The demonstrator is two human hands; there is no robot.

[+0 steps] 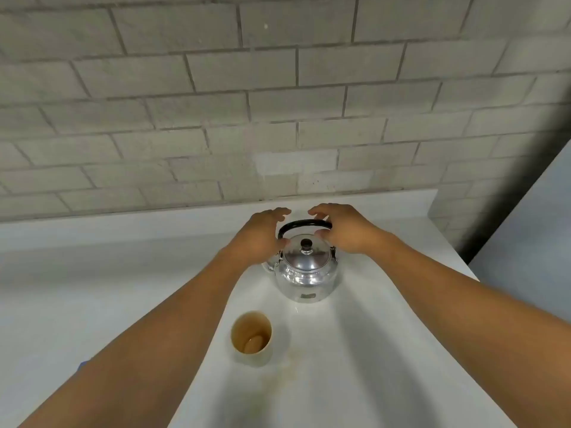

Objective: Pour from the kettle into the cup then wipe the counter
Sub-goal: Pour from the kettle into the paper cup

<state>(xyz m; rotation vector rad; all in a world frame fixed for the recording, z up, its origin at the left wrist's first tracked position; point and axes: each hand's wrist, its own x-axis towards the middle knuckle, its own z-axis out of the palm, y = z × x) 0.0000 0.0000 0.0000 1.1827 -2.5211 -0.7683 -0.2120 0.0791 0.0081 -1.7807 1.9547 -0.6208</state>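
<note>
A shiny metal kettle (306, 274) with a black arched handle and a black lid knob stands on the white counter (386, 350), its spout pointing left behind my left wrist. A beige cup (251, 336) stands upright in front of it, with a little brownish liquid at the bottom. My left hand (262, 234) hovers at the left end of the handle, fingers apart. My right hand (343, 230) is at the right end of the handle, fingers curved over it, thumb near the lid; neither hand is closed on the handle.
A faint brownish stain (278, 375) marks the counter beside and in front of the cup. A grey brick wall (278, 103) rises right behind the kettle. The counter's right edge (457, 257) drops off beside a pale surface. A small blue thing (82, 364) peeks out by my left forearm.
</note>
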